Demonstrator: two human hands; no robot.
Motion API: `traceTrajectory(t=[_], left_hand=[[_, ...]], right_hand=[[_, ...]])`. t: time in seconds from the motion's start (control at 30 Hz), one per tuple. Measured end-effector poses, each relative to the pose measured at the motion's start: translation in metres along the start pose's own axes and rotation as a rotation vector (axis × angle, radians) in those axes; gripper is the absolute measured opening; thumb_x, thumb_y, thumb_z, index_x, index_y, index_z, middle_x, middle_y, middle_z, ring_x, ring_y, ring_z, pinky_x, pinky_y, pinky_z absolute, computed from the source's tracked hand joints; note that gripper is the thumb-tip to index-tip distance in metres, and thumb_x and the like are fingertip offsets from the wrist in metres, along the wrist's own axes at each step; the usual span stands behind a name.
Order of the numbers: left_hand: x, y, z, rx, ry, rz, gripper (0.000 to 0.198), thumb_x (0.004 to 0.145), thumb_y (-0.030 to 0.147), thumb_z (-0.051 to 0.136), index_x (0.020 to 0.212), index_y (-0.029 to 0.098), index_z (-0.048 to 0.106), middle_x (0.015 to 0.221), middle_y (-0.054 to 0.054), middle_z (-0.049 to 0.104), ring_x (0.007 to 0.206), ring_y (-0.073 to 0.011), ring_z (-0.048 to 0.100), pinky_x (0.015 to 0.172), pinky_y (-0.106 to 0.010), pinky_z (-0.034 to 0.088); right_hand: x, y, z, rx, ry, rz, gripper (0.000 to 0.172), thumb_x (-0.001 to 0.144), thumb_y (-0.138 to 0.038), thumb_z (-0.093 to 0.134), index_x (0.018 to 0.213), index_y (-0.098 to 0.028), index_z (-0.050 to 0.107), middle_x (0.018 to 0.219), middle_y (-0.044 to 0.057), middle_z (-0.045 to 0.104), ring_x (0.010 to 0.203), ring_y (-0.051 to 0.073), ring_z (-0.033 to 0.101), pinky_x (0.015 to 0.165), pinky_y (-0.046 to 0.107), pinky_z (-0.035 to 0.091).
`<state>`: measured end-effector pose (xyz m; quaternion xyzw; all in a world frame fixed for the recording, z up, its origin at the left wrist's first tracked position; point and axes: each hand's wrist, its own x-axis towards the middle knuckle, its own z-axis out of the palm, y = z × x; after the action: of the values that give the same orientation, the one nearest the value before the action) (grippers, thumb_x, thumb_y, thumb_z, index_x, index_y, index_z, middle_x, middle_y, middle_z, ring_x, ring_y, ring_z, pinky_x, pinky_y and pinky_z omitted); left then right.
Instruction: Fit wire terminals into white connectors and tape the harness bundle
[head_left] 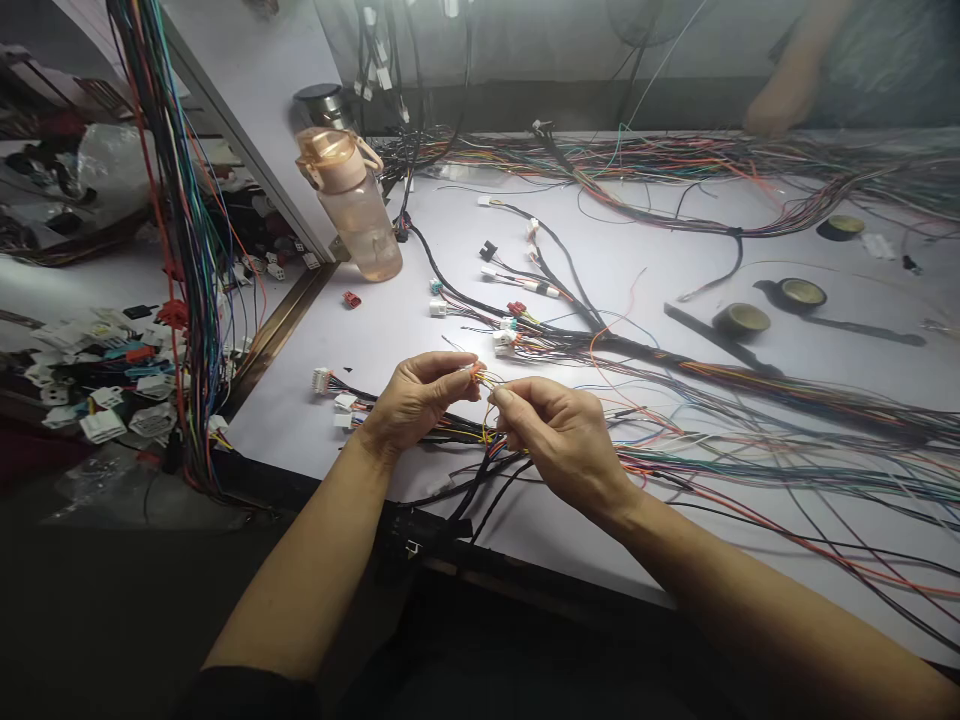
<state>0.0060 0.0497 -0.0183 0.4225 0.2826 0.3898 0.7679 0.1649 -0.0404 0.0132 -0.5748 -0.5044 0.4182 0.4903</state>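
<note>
My left hand (pixel 416 400) is closed in a pinch on a small orange connector (pixel 475 371) above the white table's front edge. My right hand (pixel 559 430) is closed too, its fingertips pinching thin yellow wires (pixel 491 384) that run into that connector. The two hands almost touch. Under them lies a wire harness (pixel 570 345) with black-taped branches and several white, red and teal plugs, spreading right into loose coloured wires (pixel 787 440).
A pink water bottle (pixel 352 200) stands at the back left. Tape rolls (pixel 741 320) (pixel 801 293) (pixel 844 227) lie at the right. Coloured wires hang at the left (pixel 176 220) over a pile of connectors (pixel 105 385). Another person's arm (pixel 795 85) reaches over wires at the far right.
</note>
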Motion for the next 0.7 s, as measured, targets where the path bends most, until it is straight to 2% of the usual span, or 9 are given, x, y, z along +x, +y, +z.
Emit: traceTrajectory(t=[0.2, 0.5, 0.7], left_hand=[[-0.001, -0.001, 0.0, 0.058, -0.041, 0.043, 0.016, 0.07, 0.017, 0.079, 0.085, 0.021, 0.078, 0.086, -0.002, 0.074, 0.073, -0.0107, 0.067, 0.073, -0.023, 0.055], [-0.004, 0.002, 0.003, 0.364, -0.079, 0.222, 0.02, 0.07, 0.012, 0.078, 0.086, 0.023, 0.079, 0.09, -0.003, 0.071, 0.088, -0.0144, 0.064, 0.081, -0.026, 0.052], [-0.003, -0.001, 0.002, 0.323, -0.074, 0.203, 0.018, 0.067, 0.015, 0.08, 0.083, 0.025, 0.079, 0.086, -0.003, 0.072, 0.085, -0.0149, 0.065, 0.079, -0.027, 0.053]], right_hand=[[0.0, -0.003, -0.002, -0.009, -0.017, 0.025, 0.029, 0.086, -0.039, 0.057, 0.071, -0.016, 0.065, 0.056, -0.001, 0.06, 0.045, 0.008, 0.049, 0.043, 0.018, 0.038], [0.006, -0.012, -0.016, -0.049, -0.147, 0.094, 0.033, 0.086, -0.035, 0.055, 0.058, -0.016, 0.058, 0.046, -0.004, 0.051, 0.04, 0.006, 0.04, 0.04, 0.018, 0.031], [0.007, -0.005, -0.01, -0.134, -0.109, -0.003, 0.034, 0.088, -0.035, 0.055, 0.06, -0.016, 0.06, 0.048, -0.003, 0.054, 0.043, 0.007, 0.045, 0.044, 0.019, 0.035]])
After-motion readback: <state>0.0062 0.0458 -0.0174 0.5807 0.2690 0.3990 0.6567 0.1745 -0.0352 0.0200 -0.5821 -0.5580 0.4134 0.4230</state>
